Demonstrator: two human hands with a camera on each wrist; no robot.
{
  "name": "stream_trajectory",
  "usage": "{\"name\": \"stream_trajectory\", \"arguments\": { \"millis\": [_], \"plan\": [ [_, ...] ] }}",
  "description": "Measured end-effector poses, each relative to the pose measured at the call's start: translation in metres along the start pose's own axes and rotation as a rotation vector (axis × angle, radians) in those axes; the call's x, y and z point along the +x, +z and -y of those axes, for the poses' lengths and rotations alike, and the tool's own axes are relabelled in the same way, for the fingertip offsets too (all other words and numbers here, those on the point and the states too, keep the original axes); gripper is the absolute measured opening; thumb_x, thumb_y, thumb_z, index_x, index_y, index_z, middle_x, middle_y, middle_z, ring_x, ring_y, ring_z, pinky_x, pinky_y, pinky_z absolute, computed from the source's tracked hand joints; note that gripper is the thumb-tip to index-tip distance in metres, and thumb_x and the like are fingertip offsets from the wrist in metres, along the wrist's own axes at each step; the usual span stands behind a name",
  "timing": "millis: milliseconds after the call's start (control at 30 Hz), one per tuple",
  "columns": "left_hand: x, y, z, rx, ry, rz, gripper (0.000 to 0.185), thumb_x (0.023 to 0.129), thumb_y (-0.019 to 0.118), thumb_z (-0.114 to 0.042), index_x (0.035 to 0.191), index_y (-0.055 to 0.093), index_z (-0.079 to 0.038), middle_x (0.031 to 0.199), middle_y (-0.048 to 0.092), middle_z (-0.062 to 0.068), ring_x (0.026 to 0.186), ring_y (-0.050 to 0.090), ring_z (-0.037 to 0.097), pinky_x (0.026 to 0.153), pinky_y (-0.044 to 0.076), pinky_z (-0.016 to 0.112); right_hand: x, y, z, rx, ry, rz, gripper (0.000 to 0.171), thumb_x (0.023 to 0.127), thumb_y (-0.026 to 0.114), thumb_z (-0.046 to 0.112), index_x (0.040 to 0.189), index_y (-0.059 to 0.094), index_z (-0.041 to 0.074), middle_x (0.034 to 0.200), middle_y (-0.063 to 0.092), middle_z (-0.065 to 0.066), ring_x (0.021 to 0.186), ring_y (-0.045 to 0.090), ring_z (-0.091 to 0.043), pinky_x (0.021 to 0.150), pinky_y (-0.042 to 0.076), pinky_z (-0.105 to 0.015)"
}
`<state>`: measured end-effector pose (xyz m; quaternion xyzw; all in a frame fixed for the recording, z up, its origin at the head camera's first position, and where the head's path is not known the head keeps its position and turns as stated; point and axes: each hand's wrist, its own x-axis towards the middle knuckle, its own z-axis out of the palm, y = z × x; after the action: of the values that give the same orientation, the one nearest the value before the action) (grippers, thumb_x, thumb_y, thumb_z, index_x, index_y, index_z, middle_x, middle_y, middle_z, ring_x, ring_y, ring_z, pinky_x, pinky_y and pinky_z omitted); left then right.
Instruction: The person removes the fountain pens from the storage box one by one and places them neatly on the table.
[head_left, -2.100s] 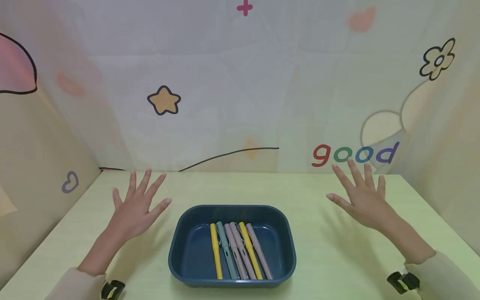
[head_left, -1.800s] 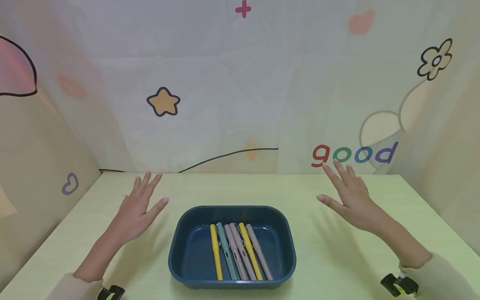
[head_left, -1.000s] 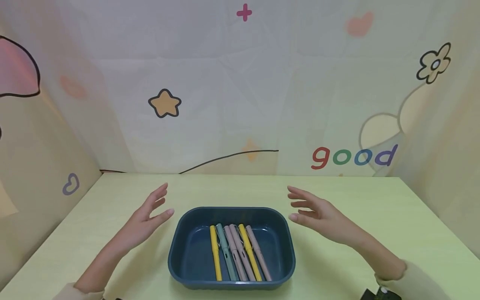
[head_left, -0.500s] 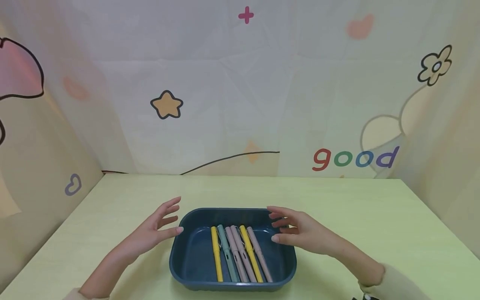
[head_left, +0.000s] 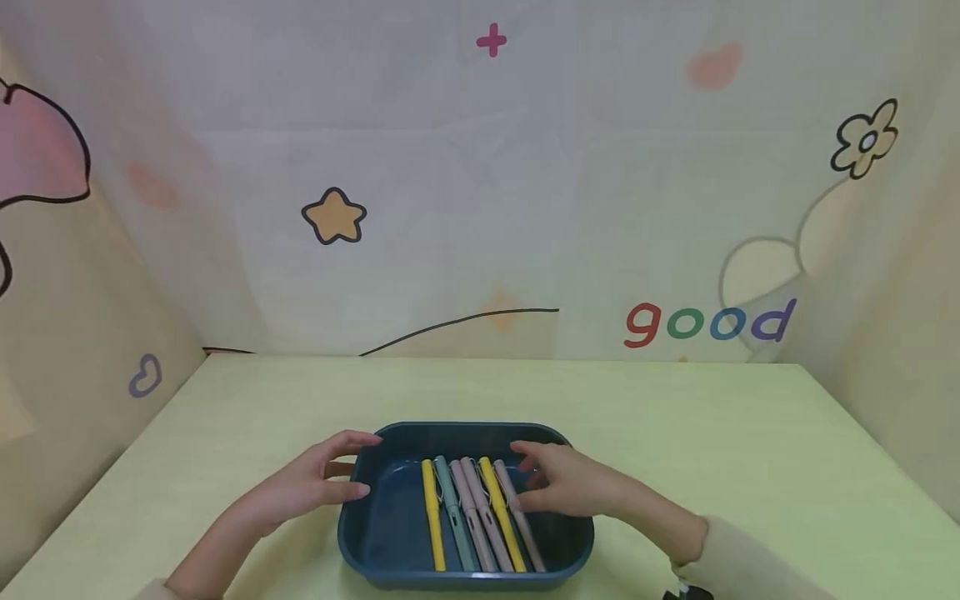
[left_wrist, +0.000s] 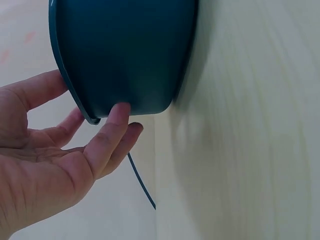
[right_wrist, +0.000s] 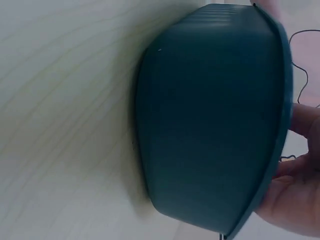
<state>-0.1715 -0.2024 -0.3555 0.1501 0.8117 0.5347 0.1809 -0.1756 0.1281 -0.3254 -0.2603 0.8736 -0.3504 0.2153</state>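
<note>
A dark blue tray [head_left: 465, 578] sits on the pale green table [head_left: 750, 450] and holds several pens lying side by side: a yellow pen [head_left: 431, 521], a teal pen [head_left: 452, 521], pink ones and another yellow pen [head_left: 501, 525]. My left hand [head_left: 318, 483] is at the tray's left rim. In the left wrist view its fingers [left_wrist: 112, 130] touch the tray's outer wall [left_wrist: 125, 50], with the thumb over the rim. My right hand [head_left: 562, 485] hovers over the tray's right half, with loosely curved fingers above the rightmost pink pen [head_left: 522, 533]; it holds nothing. The right wrist view shows the tray wall [right_wrist: 210, 125] and blurred fingers [right_wrist: 300, 122].
A printed cloth backdrop [head_left: 480, 208] with a star, a flower and the word "good" closes the table's far side and both sides. Bare tabletop lies all round the tray.
Both hands were spread wide above the table's far corners. They have come down and inward: the left to the tray's left rim, the right over the pens. The tray has not moved.
</note>
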Motion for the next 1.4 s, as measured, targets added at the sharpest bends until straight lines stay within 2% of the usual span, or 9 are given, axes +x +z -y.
{"name": "stream_trajectory", "arguments": {
  "millis": [167,433,567,667,867,967,1100,1233,1400],
  "plan": [
    [0.003,0.002,0.0,-0.013,-0.003,0.059,0.051,0.086,0.062,-0.013,0.131,0.04,-0.002,0.137,0.031,0.024,0.116,0.043,0.043,0.084,0.048,0.046,0.007,0.007,0.0,-0.065,0.073,0.017,0.058,0.08,0.068,0.01,0.127,0.042,-0.012,0.104,0.06,-0.018,0.086,0.063,-0.026,0.076,0.051,-0.042],
    [0.004,0.002,0.0,-0.026,-0.017,0.073,0.046,0.085,0.062,-0.011,0.127,0.044,-0.001,0.135,0.033,0.023,0.112,0.048,0.035,0.083,0.048,0.046,0.018,0.013,-0.002,-0.186,0.138,0.005,0.05,0.078,0.069,0.009,0.121,0.049,-0.01,0.083,0.062,-0.008,0.073,0.056,-0.018,0.068,0.05,-0.035],
    [0.004,0.002,0.0,-0.026,-0.028,0.069,0.045,0.085,0.062,-0.012,0.125,0.045,-0.001,0.136,0.033,0.024,0.111,0.049,0.034,0.082,0.048,0.046,0.022,0.018,-0.003,-0.227,0.144,0.012,0.05,0.078,0.066,0.006,0.121,0.048,-0.012,0.063,0.054,-0.002,0.057,0.048,-0.013,0.053,0.041,-0.025],
    [0.004,0.002,-0.001,-0.032,-0.051,0.066,0.045,0.084,0.063,-0.012,0.125,0.045,-0.002,0.136,0.033,0.023,0.111,0.049,0.034,0.081,0.049,0.046,0.024,0.021,-0.004,-0.254,0.129,0.019,0.044,0.078,0.065,0.005,0.116,0.051,-0.012,0.054,0.045,0.0,0.049,0.042,-0.011,0.048,0.032,-0.022],
    [0.006,0.001,-0.002,-0.028,-0.052,0.057,0.046,0.084,0.064,-0.013,0.125,0.045,-0.002,0.136,0.034,0.022,0.11,0.049,0.033,0.081,0.049,0.044,0.027,0.023,-0.006,-0.283,0.116,0.007,0.018,0.073,0.068,0.003,0.084,0.054,0.0,0.057,0.044,0.0,0.05,0.043,-0.011,0.048,0.035,-0.022],
    [0.004,0.001,-0.001,-0.034,-0.061,0.056,0.047,0.084,0.064,-0.013,0.125,0.045,-0.002,0.135,0.035,0.022,0.11,0.05,0.031,0.08,0.049,0.043,0.029,0.026,-0.008,-0.26,0.111,0.023,0.016,0.073,0.068,0.004,0.075,0.051,0.004,0.054,0.046,0.0,0.044,0.045,-0.009,0.043,0.039,-0.021],
    [0.002,0.0,0.0,-0.043,-0.066,0.058,0.048,0.084,0.064,-0.015,0.126,0.045,-0.002,0.135,0.035,0.021,0.11,0.049,0.03,0.081,0.049,0.044,0.03,0.03,-0.009,-0.243,0.122,0.036,0.017,0.074,0.066,0.003,0.07,0.05,0.006,0.049,0.048,0.0,0.037,0.047,-0.009,0.039,0.041,-0.021],
    [0.003,0.0,0.0,-0.041,-0.059,0.05,0.048,0.084,0.064,-0.015,0.127,0.045,-0.002,0.135,0.036,0.022,0.11,0.049,0.031,0.08,0.049,0.044,0.03,0.03,-0.008,-0.235,0.143,0.022,0.017,0.073,0.066,0.0,0.069,0.05,0.005,0.049,0.05,-0.001,0.036,0.049,-0.01,0.038,0.043,-0.023],
    [0.003,0.001,-0.001,-0.039,-0.059,0.035,0.052,0.083,0.066,-0.016,0.128,0.045,-0.002,0.133,0.037,0.026,0.108,0.052,0.03,0.079,0.049,0.045,0.029,0.029,-0.006,-0.218,0.17,-0.002,0.02,0.073,0.065,0.001,0.06,0.052,0.005,0.047,0.05,-0.002,0.036,0.051,-0.011,0.039,0.045,-0.024]
  ]
}}
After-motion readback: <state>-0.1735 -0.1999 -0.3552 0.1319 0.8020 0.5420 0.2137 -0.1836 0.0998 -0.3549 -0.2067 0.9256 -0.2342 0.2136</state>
